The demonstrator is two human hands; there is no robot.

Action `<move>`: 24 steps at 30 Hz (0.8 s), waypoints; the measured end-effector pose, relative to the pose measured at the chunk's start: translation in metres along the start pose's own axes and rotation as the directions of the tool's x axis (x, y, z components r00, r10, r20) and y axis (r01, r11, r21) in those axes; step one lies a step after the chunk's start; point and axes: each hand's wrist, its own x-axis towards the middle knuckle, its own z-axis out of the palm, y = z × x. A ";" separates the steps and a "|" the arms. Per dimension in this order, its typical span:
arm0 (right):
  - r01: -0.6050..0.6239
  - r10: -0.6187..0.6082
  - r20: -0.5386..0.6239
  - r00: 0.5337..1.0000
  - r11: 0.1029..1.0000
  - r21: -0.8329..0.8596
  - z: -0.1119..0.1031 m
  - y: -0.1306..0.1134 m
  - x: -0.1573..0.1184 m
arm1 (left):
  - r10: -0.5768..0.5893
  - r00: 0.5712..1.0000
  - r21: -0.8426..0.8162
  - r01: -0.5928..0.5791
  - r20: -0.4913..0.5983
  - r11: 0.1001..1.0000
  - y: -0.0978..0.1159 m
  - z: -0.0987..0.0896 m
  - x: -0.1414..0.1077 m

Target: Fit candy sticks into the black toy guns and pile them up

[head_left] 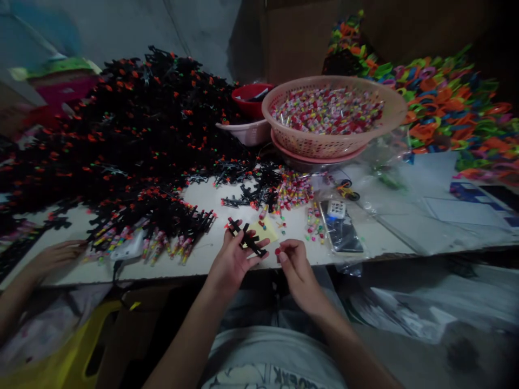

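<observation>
Near the table's front edge, my left hand (233, 262) is palm up and holds a black toy gun (248, 237) across its fingers. To its right, my right hand (299, 274) pinches a small red piece (278, 252) between thumb and forefinger. A yellow paper (265, 231) lies on the table just behind my hands. Beyond it are a small heap of candy-filled tubes (295, 190) and some loose black toy guns (253, 192).
A large pile of black toys (162, 113) fills the left. Behind stands a pink basket (324, 141) of small candy pieces. A phone (343, 229) in plastic lies right; colourful plastic pieces (450, 108) are heaped beyond. Another person's hand (57, 259) is at the left edge.
</observation>
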 end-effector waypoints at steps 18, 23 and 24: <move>0.145 -0.162 -0.085 0.983 0.974 -0.175 0.005 -0.004 -0.003 | 0.098 0.991 0.031 -0.102 0.092 0.994 -0.025 0.003 -0.010; 0.237 -0.280 -0.107 0.954 0.923 -0.303 0.008 -0.001 -0.003 | 0.102 0.994 0.004 -0.103 0.041 0.995 -0.030 0.007 -0.011; 0.255 -0.305 -0.114 0.946 0.912 -0.320 0.009 -0.001 -0.003 | 0.101 0.994 -0.006 -0.101 0.029 0.995 -0.031 0.008 -0.012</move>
